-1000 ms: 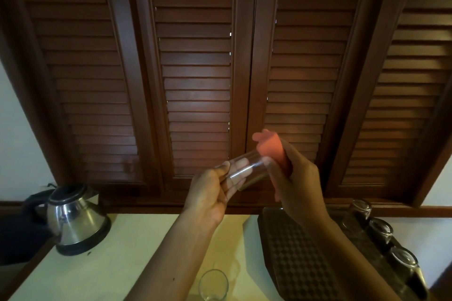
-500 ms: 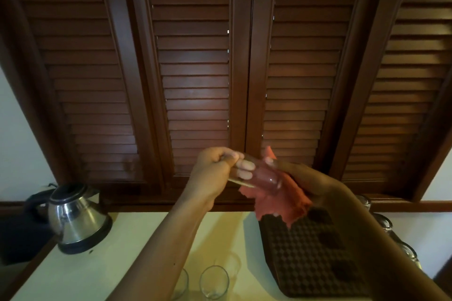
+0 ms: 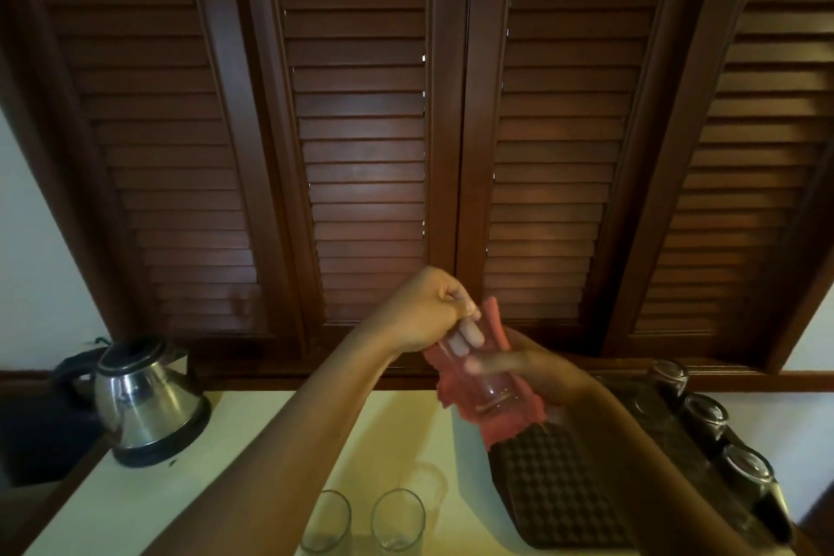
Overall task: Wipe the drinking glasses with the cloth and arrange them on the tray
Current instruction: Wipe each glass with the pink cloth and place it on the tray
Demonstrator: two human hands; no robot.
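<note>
My left hand (image 3: 426, 312) grips a clear drinking glass (image 3: 485, 379) by its upper end, fingers inside showing through the wall. The glass tilts down to the right above the table. My right hand (image 3: 537, 368) holds a pink cloth (image 3: 501, 420) against the glass from behind and below, thumb across the front. Two upright glasses (image 3: 397, 519) stand on the table at the bottom centre. A dark patterned tray (image 3: 555, 492) lies at the right, with three glasses (image 3: 704, 413) upside down along its far right edge.
A steel electric kettle (image 3: 144, 402) stands on the cream table (image 3: 216, 483) at the left. Dark wooden louvred shutters (image 3: 361, 140) fill the wall behind. A wooden ledge runs along the table's back edge.
The glass has swung from pointing up and right to tilting down and right. The cloth came off its mouth end and now hangs spread behind and under it. The view dropped slightly.
</note>
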